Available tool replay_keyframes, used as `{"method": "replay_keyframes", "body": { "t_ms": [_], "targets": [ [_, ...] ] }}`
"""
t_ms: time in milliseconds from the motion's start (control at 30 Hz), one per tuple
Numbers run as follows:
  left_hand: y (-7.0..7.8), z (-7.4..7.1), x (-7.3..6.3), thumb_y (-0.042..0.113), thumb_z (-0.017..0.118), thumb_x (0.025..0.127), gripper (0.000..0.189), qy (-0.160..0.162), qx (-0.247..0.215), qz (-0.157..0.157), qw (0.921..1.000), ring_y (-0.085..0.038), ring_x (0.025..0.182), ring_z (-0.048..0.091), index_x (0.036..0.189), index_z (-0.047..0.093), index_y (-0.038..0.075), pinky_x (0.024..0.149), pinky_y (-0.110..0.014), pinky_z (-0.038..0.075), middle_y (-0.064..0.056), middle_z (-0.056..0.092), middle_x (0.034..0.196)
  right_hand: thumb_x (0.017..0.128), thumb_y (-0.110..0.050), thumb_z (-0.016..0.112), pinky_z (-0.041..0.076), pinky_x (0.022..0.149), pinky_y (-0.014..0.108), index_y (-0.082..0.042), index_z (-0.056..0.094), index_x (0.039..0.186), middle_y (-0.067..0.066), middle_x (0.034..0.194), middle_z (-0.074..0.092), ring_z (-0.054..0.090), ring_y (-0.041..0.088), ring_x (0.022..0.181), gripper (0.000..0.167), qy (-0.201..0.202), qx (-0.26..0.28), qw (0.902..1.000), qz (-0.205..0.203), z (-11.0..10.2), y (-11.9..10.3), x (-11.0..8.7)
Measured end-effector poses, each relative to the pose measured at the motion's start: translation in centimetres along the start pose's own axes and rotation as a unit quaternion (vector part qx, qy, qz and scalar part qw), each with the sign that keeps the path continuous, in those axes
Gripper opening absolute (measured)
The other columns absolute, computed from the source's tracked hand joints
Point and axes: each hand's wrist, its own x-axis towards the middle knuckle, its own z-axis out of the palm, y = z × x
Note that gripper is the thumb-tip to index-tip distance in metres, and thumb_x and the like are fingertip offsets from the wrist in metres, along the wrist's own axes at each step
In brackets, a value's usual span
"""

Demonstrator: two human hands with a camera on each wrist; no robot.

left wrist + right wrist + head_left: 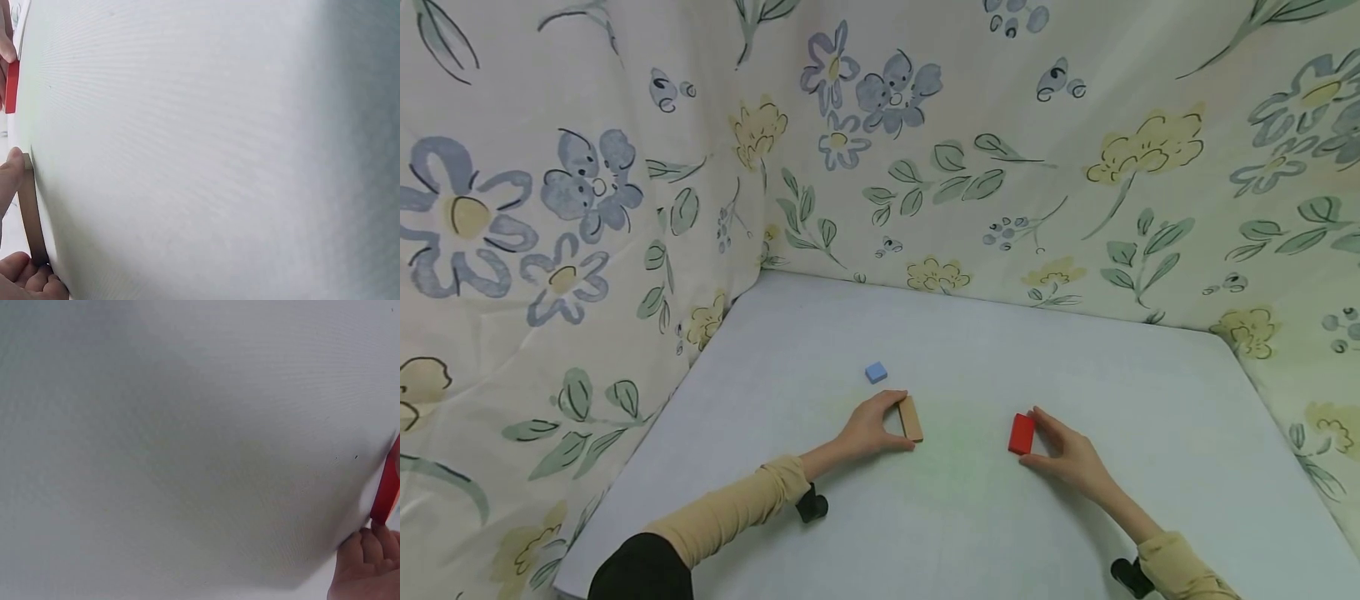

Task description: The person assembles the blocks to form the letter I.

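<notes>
My left hand (867, 427) pinches a flat, plain wooden block (911, 419) by its two ends, thumb at the near end and fingers at the far end. In the left wrist view that block (32, 219) stands between thumb and fingertips, at the white surface. Further right, a red rectangular block (1021, 434) is held by its ends between the thumb and fingers of my right hand (1075, 462). Only part of the red block (385, 490) shows at the edge of the right wrist view. Beyond the left hand lies a small blue block (876, 372), untouched.
A white tabletop (970, 525) lies under everything. Floral cloth (970, 200) hangs along its back and sides. Dark wrist cameras sit below both cuffs, the left one (812, 504) close to the table. A gap of white surface separates the two held blocks.
</notes>
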Motion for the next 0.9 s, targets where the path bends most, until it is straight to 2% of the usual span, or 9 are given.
{"method": "replay_keyframes", "body": {
  "t_ms": [200, 567, 900],
  "targets": [
    [-0.2, -0.3, 0.1, 0.033, 0.083, 0.071, 0.083, -0.005, 0.006, 0.003, 1.0000, -0.026, 0.133, 0.044, 0.141, 0.045, 0.009, 0.110, -0.043, 0.039, -0.009, 0.049, 0.143, 0.075, -0.024, 0.080, 0.023, 0.091, -0.008, 0.002, 0.039, 0.142, 0.024, 0.142, 0.045, 0.039, 0.042, 0.133, 0.083, 0.003, -0.004, 1.0000, -0.001, 0.0, 0.0, 0.0],
    [-0.2, -1.4, 0.5, 0.029, 0.086, 0.068, 0.081, -0.039, 0.009, 0.003, 0.9992, -0.024, 0.133, 0.045, 0.138, 0.050, 0.011, 0.110, -0.039, 0.040, -0.005, 0.052, 0.141, 0.075, -0.024, 0.080, 0.028, 0.092, -0.004, 0.002, 0.042, 0.140, 0.023, 0.140, 0.047, 0.041, 0.041, 0.132, 0.081, -0.004, -0.012, 0.9999, -0.005, -0.4, -0.3, 0.2],
    [-0.3, -1.7, 0.8, 0.031, 0.086, 0.067, 0.081, -0.055, 0.026, 0.005, 0.9981, -0.022, 0.132, 0.047, 0.137, 0.051, 0.011, 0.109, -0.038, 0.041, -0.004, 0.052, 0.141, 0.074, -0.027, 0.081, 0.024, 0.089, -0.008, 0.001, 0.043, 0.140, 0.022, 0.140, 0.048, 0.040, 0.041, 0.132, 0.081, -0.001, -0.007, 1.0000, -0.001, -0.6, -0.2, 0.1]
  ]
}}
